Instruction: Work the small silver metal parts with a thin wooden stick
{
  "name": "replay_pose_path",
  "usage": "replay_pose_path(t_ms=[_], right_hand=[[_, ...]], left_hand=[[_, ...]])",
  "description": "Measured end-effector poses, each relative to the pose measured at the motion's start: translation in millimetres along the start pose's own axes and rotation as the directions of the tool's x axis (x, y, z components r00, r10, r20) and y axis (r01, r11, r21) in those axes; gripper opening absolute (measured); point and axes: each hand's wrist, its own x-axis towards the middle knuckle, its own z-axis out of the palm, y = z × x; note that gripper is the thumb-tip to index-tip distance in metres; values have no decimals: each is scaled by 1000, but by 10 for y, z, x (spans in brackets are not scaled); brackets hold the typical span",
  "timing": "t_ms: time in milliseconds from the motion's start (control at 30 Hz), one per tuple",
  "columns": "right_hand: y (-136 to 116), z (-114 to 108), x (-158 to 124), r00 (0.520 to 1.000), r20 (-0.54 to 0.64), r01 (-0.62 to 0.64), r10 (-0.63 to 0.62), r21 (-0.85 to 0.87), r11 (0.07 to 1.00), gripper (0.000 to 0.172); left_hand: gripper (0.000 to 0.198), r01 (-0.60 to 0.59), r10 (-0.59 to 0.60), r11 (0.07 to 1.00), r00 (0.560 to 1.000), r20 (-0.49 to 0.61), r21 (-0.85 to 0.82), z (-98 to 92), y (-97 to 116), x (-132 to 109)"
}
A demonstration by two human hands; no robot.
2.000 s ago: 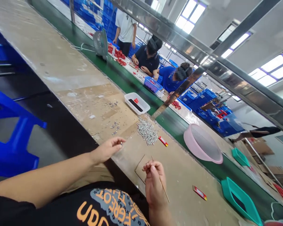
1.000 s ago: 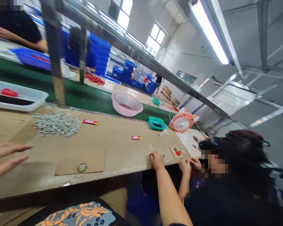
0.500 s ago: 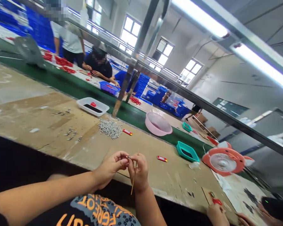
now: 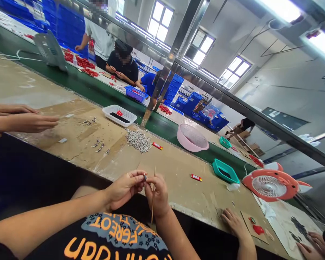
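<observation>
My left hand [image 4: 124,189] pinches a tiny metal part [image 4: 144,177] between finger and thumb. My right hand [image 4: 157,195] grips a thin wooden stick [image 4: 152,195] upright, and its fingertips meet the metal part. Both hands are close together above the near edge of a worn, cardboard-covered workbench [image 4: 178,195]. Beyond them lies a heap of small silver metal parts [image 4: 138,141]. Smaller scattered groups of the same parts [image 4: 98,145] lie to its left. A small red-and-white packet [image 4: 157,146] sits beside the heap.
A co-worker's hands [image 4: 24,122] rest on the bench at left, and another person's hand [image 4: 235,224] lies at right. A white tray [image 4: 119,115], pink basket [image 4: 192,138], teal tray [image 4: 225,172] and orange fan [image 4: 269,185] stand nearby. A green conveyor belt [image 4: 111,95] runs behind.
My hands have come together, from apart to meeting at the metal part. The view has swung from far right back toward the bench, and a co-worker's hands have appeared at left.
</observation>
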Motion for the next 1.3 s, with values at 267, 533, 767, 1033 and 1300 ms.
replay_pose_path(t_ms=[267,533,767,1033,1300], right_hand=[[-64,-4,-22,997,60,-34,39,-81,996,14],[-63,-10,-81,993,45,-114,113,10,993,13],[-57,14,-131,984,11,-177,177,114,978,12],[-29,59,-184,973,-2,-226,229,154,962,9],[-16,74,-182,971,-4,-237,241,149,960,6]], left_hand=[[8,30,-31,999,998,52,31,-8,25,-8],[4,178,-173,983,982,81,-53,-56,-4,13],[7,240,-234,965,970,64,-110,-64,-39,34],[8,275,-264,947,960,90,-164,-76,-56,55],[10,286,-275,941,958,86,-182,-88,-73,68]])
